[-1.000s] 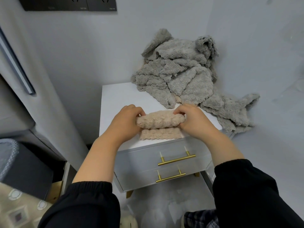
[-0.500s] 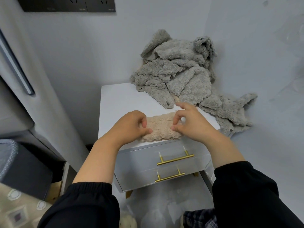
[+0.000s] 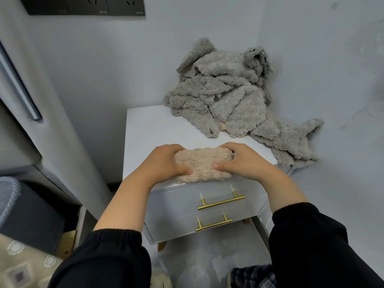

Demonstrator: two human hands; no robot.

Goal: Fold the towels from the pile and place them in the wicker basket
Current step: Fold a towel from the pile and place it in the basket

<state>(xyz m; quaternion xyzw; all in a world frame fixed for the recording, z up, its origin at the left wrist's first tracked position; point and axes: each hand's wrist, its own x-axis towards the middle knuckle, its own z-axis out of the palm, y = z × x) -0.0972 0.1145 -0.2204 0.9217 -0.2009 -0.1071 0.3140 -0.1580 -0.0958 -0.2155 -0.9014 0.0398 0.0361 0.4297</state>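
Grey towels (image 3: 224,96) lie in a crumpled heap at the upper right of the frame, spilling over the back and right edge of a white nightstand (image 3: 149,129). At centre, by its front edge, sits a folded beige towel (image 3: 202,165). The left hand (image 3: 164,163) and right hand (image 3: 243,161) grip its ends, fingers curled over the far side and thumbs pressed on top.

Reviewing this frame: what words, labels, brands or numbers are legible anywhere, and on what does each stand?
No text here can be read.
black socket panel on the wall: tiny pale marks under the outlets, too small and blurred to read.
beige towel, grey towel pile, white cabinet: no print visible.
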